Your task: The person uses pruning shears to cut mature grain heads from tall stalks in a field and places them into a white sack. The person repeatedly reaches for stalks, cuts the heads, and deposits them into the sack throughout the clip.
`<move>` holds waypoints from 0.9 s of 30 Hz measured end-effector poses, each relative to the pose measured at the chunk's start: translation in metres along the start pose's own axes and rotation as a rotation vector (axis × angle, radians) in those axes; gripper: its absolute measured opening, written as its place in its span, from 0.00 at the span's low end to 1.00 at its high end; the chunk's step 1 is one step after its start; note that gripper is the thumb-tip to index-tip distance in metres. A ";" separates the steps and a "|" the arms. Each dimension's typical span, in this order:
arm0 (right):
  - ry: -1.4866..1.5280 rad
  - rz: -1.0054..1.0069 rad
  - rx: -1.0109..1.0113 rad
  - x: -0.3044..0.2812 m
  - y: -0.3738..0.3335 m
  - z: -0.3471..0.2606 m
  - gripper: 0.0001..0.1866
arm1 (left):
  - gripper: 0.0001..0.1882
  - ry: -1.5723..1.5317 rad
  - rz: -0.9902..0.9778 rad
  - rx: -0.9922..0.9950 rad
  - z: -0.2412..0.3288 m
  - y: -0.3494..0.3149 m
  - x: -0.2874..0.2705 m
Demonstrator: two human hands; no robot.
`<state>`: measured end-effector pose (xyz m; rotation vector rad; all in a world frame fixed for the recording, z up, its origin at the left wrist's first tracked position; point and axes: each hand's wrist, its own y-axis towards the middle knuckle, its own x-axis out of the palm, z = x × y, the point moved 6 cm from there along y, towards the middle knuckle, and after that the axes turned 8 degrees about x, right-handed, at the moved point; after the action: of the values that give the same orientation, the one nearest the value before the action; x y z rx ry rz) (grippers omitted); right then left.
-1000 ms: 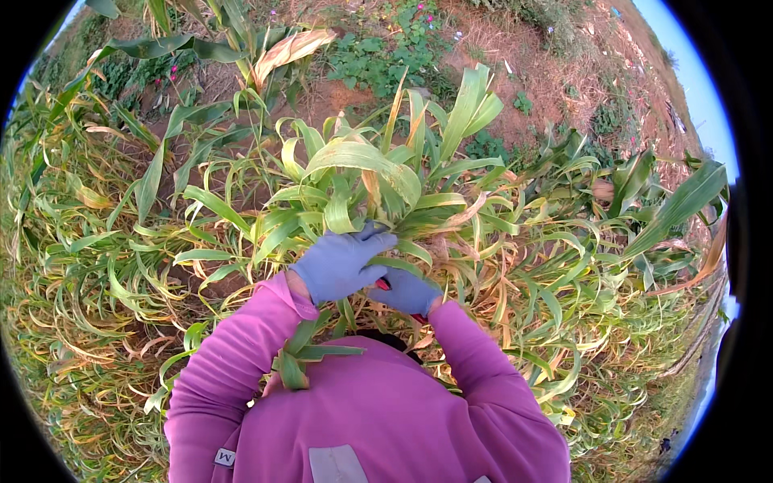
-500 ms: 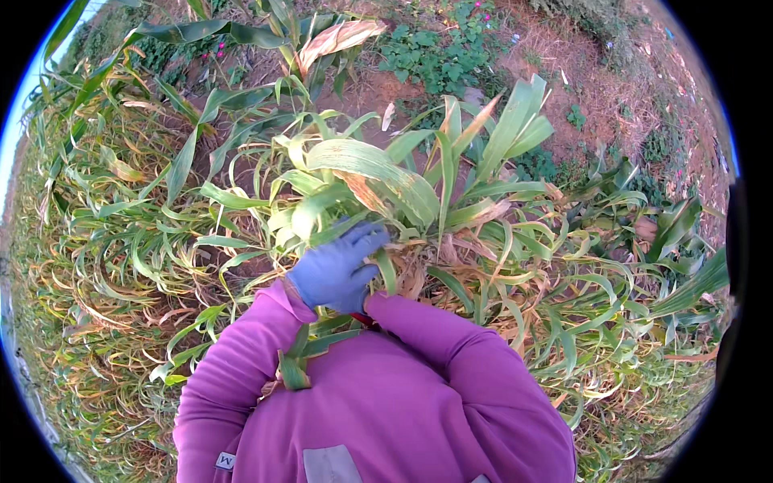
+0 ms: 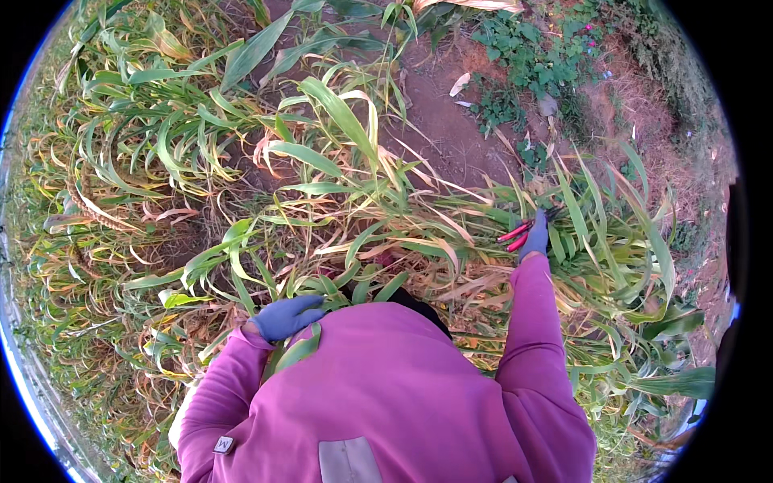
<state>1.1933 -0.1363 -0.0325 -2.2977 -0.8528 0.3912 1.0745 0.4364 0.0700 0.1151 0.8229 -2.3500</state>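
My right hand [image 3: 535,236], in a blue glove, is reached out to the right and closed around red-handled pruning shears [image 3: 515,235]. The handles stick out to the left of the fist; the blades are mostly lost among leaves. Long green leafy stalks [image 3: 604,233] lie against and beyond that hand, and whether it grips any of them cannot be made out. Close to my body on the left, my gloved left hand [image 3: 286,317] has its fingers stretched out. A broad green leaf [image 3: 299,348] hangs just below it, against my purple top.
Maize-like plants [image 3: 346,169] with green and yellowing leaves stand in front of me, with dense growth [image 3: 97,266] to the left. Reddish bare soil [image 3: 451,145] lies ahead. Low leafy weeds [image 3: 531,60] grow at the far right. Dry husks [image 3: 475,286] lie near my right forearm.
My hands have come apart: the left has drawn back toward my body, and the right has swung out to the right, bringing the shears into view. Upright leafy stalks in front are gone from there.
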 end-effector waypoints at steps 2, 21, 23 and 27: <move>0.006 0.187 0.072 -0.111 0.067 0.045 0.28 | 0.29 -0.149 0.029 0.014 -0.021 -0.004 0.005; 0.025 0.478 0.240 -0.180 -0.039 0.222 0.26 | 0.26 -0.058 -0.040 0.083 -0.021 0.016 -0.087; 0.073 0.507 0.261 -0.169 -0.045 0.212 0.25 | 0.26 -0.097 -0.071 0.112 -0.010 0.031 -0.092; -0.127 0.376 0.108 -0.140 -0.043 0.178 0.20 | 0.21 0.014 -0.124 0.252 0.021 0.068 -0.103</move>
<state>0.9851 -0.1210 -0.1297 -2.3480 -0.4406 0.7343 1.1997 0.4387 0.0794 0.1907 0.5501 -2.5653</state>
